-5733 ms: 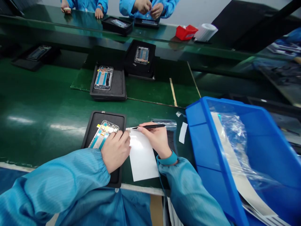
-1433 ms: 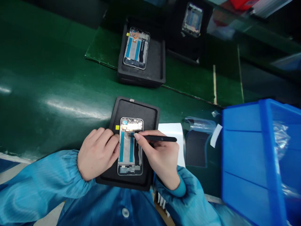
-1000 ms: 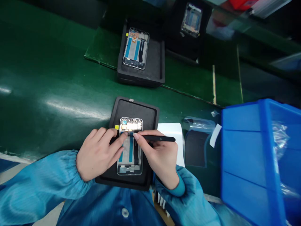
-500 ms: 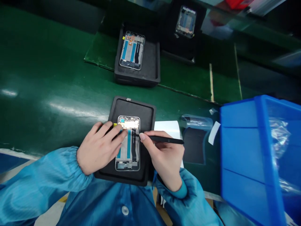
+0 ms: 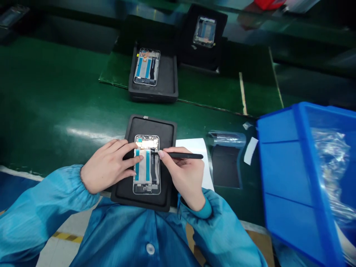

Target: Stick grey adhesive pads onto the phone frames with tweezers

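A phone frame (image 5: pixel 147 168) with blue strips lies in a black tray (image 5: pixel 150 128) on the green belt in front of me. My left hand (image 5: pixel 107 167) rests on the tray's left side, its fingers stretched out and pressing on the frame's left edge. My right hand (image 5: pixel 183 176) is closed on black tweezers (image 5: pixel 180 156), held level, with the tip touching the upper part of the frame. Both arms wear blue sleeves.
A white sheet (image 5: pixel 194 146) lies right of the tray, then a clear plastic sleeve (image 5: pixel 226 139) and a blue bin (image 5: pixel 303 170) holding plastic film. Two more black trays with phone frames (image 5: pixel 146 66) (image 5: pixel 204 31) sit farther back on the belt (image 5: pixel 55 100).
Earlier my hands were on the white sheet beside the tray. Now both work on the frame; the tweezers' tip pulled back right, then returned to the frame's upper part. My view has shifted.
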Demonstrator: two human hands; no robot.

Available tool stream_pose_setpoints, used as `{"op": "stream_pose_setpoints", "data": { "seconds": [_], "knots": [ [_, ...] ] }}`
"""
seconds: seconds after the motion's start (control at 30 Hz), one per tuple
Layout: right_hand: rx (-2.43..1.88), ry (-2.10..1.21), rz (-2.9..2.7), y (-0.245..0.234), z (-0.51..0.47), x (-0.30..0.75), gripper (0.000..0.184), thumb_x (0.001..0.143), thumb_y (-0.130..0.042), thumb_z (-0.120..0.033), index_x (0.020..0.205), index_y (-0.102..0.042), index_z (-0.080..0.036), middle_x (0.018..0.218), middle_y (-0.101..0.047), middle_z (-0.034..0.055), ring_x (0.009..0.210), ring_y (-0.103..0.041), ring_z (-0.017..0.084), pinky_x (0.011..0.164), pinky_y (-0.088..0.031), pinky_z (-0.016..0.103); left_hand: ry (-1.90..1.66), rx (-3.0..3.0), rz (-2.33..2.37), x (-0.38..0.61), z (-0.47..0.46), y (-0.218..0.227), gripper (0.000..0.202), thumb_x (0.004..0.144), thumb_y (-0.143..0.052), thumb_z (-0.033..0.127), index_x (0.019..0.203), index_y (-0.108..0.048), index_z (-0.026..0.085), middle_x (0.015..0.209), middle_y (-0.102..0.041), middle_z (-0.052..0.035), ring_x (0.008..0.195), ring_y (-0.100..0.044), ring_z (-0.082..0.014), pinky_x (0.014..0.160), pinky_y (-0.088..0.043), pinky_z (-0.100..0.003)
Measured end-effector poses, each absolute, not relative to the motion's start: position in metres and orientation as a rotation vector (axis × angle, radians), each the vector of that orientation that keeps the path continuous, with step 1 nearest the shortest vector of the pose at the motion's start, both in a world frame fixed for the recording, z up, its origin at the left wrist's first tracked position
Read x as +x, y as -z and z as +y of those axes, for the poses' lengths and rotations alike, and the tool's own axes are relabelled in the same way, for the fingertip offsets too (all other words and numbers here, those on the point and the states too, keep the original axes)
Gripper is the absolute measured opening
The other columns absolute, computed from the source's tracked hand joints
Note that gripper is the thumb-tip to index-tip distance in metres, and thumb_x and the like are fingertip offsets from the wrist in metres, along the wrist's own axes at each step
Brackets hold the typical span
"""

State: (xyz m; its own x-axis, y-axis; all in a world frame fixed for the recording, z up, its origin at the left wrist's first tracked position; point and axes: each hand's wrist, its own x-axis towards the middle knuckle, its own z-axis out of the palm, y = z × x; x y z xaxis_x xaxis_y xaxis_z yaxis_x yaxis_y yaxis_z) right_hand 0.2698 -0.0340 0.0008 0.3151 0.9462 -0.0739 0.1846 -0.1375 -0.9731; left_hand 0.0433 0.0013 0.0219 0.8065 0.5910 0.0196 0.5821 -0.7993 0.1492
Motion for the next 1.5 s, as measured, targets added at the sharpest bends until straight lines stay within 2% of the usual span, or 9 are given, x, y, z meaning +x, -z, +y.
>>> {"op": "stream_pose_setpoints", "data": {
  "seconds": [0.17,0.37,0.47,0.6,0.83,0.93,1.03,1.23,1.5],
  "knots": [
    [-1.535,-0.971,-1.062,-0.006,-0.036,0.276,0.015,0.077,-0.082,-0.033,0.082,-0.076,-0.021,0.080,-0.078,0.0038,0.070,-0.074,0.020,0.065,-0.064,0.032,-0.103,2.843,1.004,0.045,0.001,-0.023,0.048,0.093,-0.061,0.046,0.131,-0.062,0.018,0.139,-0.059,-0.0124,0.119,-0.054,-0.0320,0.101,-0.048,-0.050],
    [-1.520,-0.871,-1.060,-0.019,-0.060,0.307,0.010,0.077,-0.082,-0.029,0.077,-0.075,-0.021,0.078,-0.077,0.0044,0.070,-0.073,0.020,0.065,-0.062,0.032,-0.086,2.814,1.040,0.048,-0.005,-0.026,0.052,0.094,-0.058,0.049,0.136,-0.059,0.018,0.138,-0.060,-0.0128,0.118,-0.056,-0.0325,0.100,-0.049,-0.052],
    [-1.504,-0.840,-1.035,-0.021,-0.080,0.333,0.008,0.077,-0.081,-0.027,0.078,-0.075,-0.021,0.077,-0.077,0.0045,0.070,-0.073,0.020,0.063,-0.061,0.031,-0.098,2.786,1.057,0.042,-0.003,-0.025,0.049,0.095,-0.056,0.048,0.136,-0.060,0.022,0.138,-0.061,-0.0116,0.119,-0.057,-0.0329,0.099,-0.050,-0.052],
    [-1.536,-0.764,-1.008,-0.015,-0.102,0.378,0.009,0.078,-0.080,-0.029,0.080,-0.076,-0.021,0.080,-0.078,0.0057,0.075,-0.075,0.022,0.070,-0.063,0.035,-0.120,2.831,0.983,0.052,0.017,-0.033,0.036,0.097,-0.051,0.049,0.121,-0.070,0.031,0.129,-0.066,-0.0064,0.110,-0.063,-0.0307,0.090,-0.053,-0.048],
    [-1.565,-0.471,-0.898,-0.004,-0.092,0.443,0.015,0.078,-0.081,-0.030,0.089,-0.078,-0.021,0.091,-0.080,0.0062,0.084,-0.076,0.023,0.082,-0.063,0.040,-0.185,2.735,0.823,0.205,0.043,-0.051,0.017,0.093,-0.059,0.032,0.102,-0.070,0.023,0.109,-0.071,-0.0044,0.099,-0.065,-0.0241,0.089,-0.051,-0.041],
    [-1.523,-0.435,-0.840,-0.004,-0.076,0.449,0.017,0.078,-0.080,-0.031,0.089,-0.077,-0.019,0.091,-0.080,0.0067,0.083,-0.076,0.023,0.079,-0.063,0.040,-0.306,2.632,0.845,0.269,0.049,-0.032,0.032,0.084,-0.072,0.028,0.113,-0.063,0.019,0.119,-0.065,-0.0076,0.106,-0.060,-0.0254,0.092,-0.050,-0.041],
    [-1.460,-0.469,-0.842,-0.003,-0.061,0.446,0.017,0.079,-0.079,-0.031,0.090,-0.076,-0.020,0.092,-0.079,0.0061,0.084,-0.075,0.022,0.079,-0.062,0.038,-0.438,2.565,0.885,0.297,0.054,-0.008,0.040,0.076,-0.080,0.024,0.111,-0.061,0.020,0.119,-0.062,-0.0078,0.103,-0.058,-0.0236,0.090,-0.050,-0.038],
    [-1.369,-0.497,-0.863,0.009,-0.047,0.443,0.014,0.080,-0.077,-0.031,0.089,-0.076,-0.021,0.091,-0.079,0.0044,0.085,-0.075,0.021,0.081,-0.062,0.037,-0.497,2.561,0.850,0.295,0.060,0.014,0.012,0.083,-0.071,0.017,0.094,-0.065,0.019,0.092,-0.067,-0.0017,0.088,-0.062,-0.0173,0.080,-0.049,-0.029],
    [-1.297,-0.488,-0.944,0.017,-0.054,0.445,0.010,0.081,-0.079,-0.025,0.090,-0.076,-0.023,0.092,-0.078,0.0036,0.089,-0.075,0.021,0.086,-0.061,0.038,-0.643,2.604,0.818,0.290,0.056,0.007,0.011,0.092,-0.062,0.023,0.095,-0.071,0.021,0.081,-0.072,-0.0008,0.079,-0.065,-0.0156,0.079,-0.049,-0.029]
  ]
}}
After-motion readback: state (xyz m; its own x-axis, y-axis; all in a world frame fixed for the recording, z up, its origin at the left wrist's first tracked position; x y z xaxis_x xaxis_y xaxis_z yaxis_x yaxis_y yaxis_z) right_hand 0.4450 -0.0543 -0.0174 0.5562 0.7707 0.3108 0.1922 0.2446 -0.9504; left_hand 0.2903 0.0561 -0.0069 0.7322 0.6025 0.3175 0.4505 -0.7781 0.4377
